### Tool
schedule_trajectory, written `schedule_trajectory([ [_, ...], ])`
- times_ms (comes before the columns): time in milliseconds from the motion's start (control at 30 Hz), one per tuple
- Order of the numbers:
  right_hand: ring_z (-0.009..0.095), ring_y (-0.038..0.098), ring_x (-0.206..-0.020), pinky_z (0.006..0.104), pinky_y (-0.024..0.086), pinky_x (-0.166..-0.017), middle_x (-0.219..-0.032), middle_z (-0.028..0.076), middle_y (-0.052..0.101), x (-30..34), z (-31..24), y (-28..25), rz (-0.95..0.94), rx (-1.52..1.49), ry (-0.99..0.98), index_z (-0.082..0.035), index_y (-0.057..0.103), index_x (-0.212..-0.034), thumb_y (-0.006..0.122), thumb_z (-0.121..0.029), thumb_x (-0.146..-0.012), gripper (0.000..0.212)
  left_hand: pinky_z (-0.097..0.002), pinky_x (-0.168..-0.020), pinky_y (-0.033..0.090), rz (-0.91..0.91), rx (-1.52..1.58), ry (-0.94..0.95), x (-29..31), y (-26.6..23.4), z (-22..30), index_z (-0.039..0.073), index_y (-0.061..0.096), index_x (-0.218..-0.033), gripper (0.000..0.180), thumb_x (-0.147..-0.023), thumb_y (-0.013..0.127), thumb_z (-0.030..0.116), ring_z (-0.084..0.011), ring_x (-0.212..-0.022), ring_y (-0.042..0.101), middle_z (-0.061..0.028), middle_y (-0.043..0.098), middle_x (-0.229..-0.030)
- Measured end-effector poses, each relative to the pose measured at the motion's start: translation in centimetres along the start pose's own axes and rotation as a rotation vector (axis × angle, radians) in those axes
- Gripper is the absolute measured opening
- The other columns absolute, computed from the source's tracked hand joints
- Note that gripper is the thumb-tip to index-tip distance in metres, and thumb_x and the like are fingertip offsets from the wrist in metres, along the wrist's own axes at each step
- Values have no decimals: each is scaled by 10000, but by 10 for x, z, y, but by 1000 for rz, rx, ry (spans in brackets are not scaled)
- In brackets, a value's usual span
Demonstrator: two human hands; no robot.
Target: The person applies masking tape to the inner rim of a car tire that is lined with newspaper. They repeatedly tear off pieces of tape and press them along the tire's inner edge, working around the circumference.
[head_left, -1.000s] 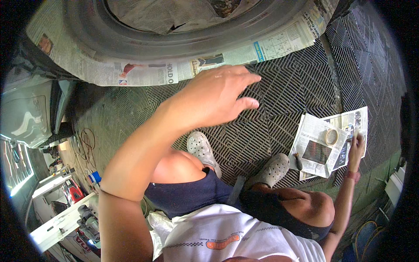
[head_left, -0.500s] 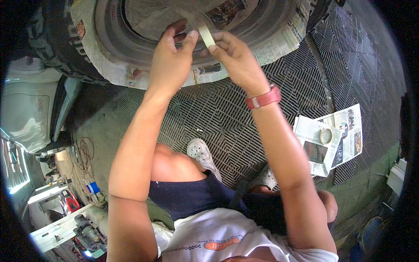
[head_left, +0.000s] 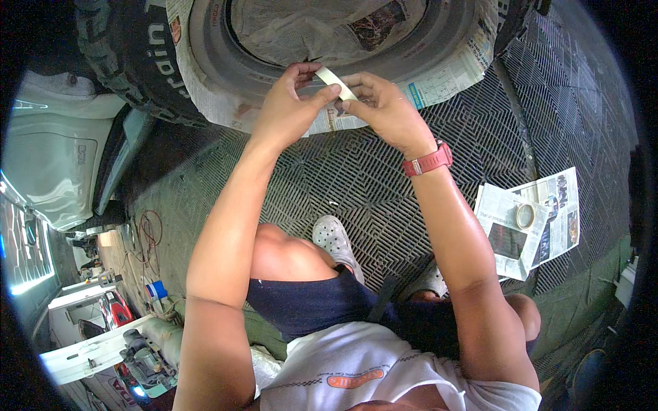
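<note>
the left bare hand [head_left: 284,113] is half closed, its thumb and fingertips on a short, flat, pale strip of tape [head_left: 329,77]. the right bare hand [head_left: 392,115], just beside it, is curled, pinching the strip's lower end. the strip is straight and slanted. just past the hands, a round grey wheel rim [head_left: 236,58] has wrinkled grey newspaper [head_left: 301,31] inside. well right, a tan ring-shaped roll [head_left: 518,218] lies on printed paper sheets [head_left: 493,205].

Wheel [head_left: 439,60] cropped by the top edge, its newspaper [head_left: 445,87] partly hidden by the left hand [head_left: 288,113].
Right forearm [head_left: 451,219] obscures one clog [head_left: 428,283]; a pale scrap [head_left: 333,203] is too small to identify.
</note>
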State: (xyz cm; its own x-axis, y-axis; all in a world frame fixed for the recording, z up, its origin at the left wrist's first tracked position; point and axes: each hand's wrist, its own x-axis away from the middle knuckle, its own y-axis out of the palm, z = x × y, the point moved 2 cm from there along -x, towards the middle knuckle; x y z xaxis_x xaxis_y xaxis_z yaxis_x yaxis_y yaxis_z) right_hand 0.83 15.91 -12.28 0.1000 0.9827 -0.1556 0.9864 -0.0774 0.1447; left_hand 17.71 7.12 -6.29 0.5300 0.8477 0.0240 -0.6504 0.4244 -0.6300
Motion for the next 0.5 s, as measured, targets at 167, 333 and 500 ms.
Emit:
schedule_trajectory([
  [167, 159, 700, -946, 330, 564, -853, -1063, 98, 751, 0, -8, -1, 0, -15, 44, 36, 663, -1230, 736, -116, -917, 355, -389, -1103, 441, 130, 201, -123, -3, -6, -16, -27, 470, -1498, 730, -955, 746, 374, -281, -1329, 563, -214, 602, -1419],
  [333, 156, 702, -970, 318, 546, -864, -1067, 95, 755, -3, -2, -6, 42, -5, 49, 27, 655, -1248, 731, -127, -928, 363, -440, -1219, 325, 431, 29, -73, -21, -37, -39, -24, 337, -1588, 755, -996, 653, 321, -412, -1496, 391, -256, 366, -1638],
  [500, 143, 696, -1022, 294, 514, -937, -1110, 95, 762, 0, 0, -13, 48, 1, 89, 5, 648, -1260, 707, -122, -957, 335, -449, -1255, 267, 480, -86, -11, -33, -34, -42, -19, 309, -1601, 760, -994, 650, 284, -428, -1545, 299, -274, 298, -1668],
])
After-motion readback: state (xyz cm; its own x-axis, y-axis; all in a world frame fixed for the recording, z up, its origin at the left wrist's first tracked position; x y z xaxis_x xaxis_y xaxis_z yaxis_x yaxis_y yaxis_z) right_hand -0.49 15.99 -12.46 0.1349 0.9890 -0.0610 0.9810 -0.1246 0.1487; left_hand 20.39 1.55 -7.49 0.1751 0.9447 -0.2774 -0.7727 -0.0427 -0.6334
